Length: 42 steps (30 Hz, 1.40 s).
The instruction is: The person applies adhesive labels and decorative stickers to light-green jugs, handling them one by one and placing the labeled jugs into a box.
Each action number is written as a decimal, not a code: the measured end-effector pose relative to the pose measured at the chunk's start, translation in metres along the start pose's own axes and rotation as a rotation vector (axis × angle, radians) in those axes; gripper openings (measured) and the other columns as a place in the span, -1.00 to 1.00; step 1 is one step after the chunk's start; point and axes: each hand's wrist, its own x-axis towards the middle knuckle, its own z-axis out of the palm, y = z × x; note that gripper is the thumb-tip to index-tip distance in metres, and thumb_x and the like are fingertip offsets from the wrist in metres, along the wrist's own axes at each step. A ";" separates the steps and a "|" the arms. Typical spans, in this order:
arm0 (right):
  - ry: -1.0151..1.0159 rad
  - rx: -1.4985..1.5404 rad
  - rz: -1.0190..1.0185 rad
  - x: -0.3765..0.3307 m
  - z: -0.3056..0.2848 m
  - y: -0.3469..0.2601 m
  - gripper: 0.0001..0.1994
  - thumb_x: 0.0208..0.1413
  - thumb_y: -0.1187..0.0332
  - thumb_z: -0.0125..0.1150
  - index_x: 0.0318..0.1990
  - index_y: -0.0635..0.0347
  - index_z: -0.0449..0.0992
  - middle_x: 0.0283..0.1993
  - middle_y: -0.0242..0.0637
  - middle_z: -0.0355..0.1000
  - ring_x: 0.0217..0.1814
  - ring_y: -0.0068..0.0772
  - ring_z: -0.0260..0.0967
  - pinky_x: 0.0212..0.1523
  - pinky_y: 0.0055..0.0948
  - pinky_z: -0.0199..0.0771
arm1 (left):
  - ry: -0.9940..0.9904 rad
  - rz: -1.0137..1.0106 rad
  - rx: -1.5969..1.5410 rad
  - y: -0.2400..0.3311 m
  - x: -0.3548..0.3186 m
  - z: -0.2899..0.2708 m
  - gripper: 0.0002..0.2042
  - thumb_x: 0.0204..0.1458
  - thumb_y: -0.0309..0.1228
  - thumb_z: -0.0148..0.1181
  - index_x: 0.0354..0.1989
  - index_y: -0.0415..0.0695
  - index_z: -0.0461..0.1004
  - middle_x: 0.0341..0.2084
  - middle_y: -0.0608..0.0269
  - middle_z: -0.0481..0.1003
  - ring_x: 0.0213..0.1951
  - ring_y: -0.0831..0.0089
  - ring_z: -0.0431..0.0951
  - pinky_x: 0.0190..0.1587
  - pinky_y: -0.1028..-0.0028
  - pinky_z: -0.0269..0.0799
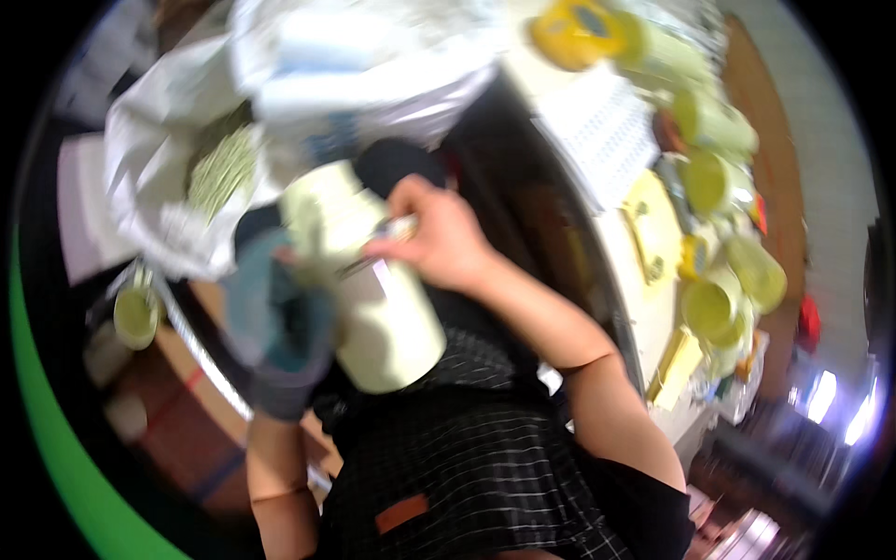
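Observation:
A large pale yellow-green plastic cylinder lies tilted across my lap. My left hand, in a blue-grey glove, grips its left side; bare fingertips seem to show at the glove's end, though blur hides their detail. Against the upper part of the cylinder is my bare right hand, closed around a small knife-like tool with a thin dark blade. The blade sits at the cylinder's surface; whether it touches is too blurred to tell. A dark checked apron covers my front.
Left of my knees, a white sack holds pale green trimmings. More white plastic bags lie ahead. The table on my right bears several pale green cups, a yellow tape dispenser-like object and a printed sheet.

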 end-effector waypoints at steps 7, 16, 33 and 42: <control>-0.169 0.720 -0.189 -0.058 -0.007 -0.042 -0.64 0.14 0.19 0.57 -0.23 0.21 0.48 -0.33 -0.37 0.41 -0.30 -0.50 0.38 -0.29 -0.46 0.42 | -0.375 -0.568 -0.818 -0.076 0.050 -0.008 -0.69 0.32 -0.24 0.26 0.04 -0.24 0.50 -0.19 0.32 0.53 -0.23 0.62 0.47 -0.15 0.61 0.44; 0.912 0.514 0.497 -0.191 -0.188 0.134 -0.78 0.48 0.20 0.07 -0.14 0.15 0.48 -0.39 -0.43 0.38 -0.34 -0.58 0.36 -0.30 -0.50 0.42 | -0.210 -0.058 0.399 -0.069 0.066 0.058 -0.60 0.20 -0.40 0.34 0.20 -0.19 0.50 0.15 -0.03 0.53 0.22 0.02 0.49 0.28 0.14 0.41; 0.874 -0.556 0.545 -0.276 -0.284 0.239 -0.72 0.15 0.12 0.43 -0.33 0.12 0.54 -0.39 -0.22 0.58 -0.32 -0.04 0.56 -0.30 -0.15 0.51 | -0.937 0.834 -0.038 0.276 0.069 0.420 -0.37 0.08 0.14 0.25 0.27 0.07 0.51 0.34 0.19 0.38 0.23 0.05 0.39 0.24 0.04 0.36; 0.848 -0.588 0.622 -0.272 -0.289 0.239 -0.69 0.09 0.08 0.49 -0.34 0.11 0.59 -0.40 -0.23 0.60 -0.34 -0.11 0.59 -0.33 -0.20 0.53 | -0.938 0.885 0.053 0.274 0.069 0.418 -0.22 -0.04 0.17 0.39 0.39 0.19 0.42 0.37 0.26 0.31 0.25 0.10 0.36 0.26 0.12 0.37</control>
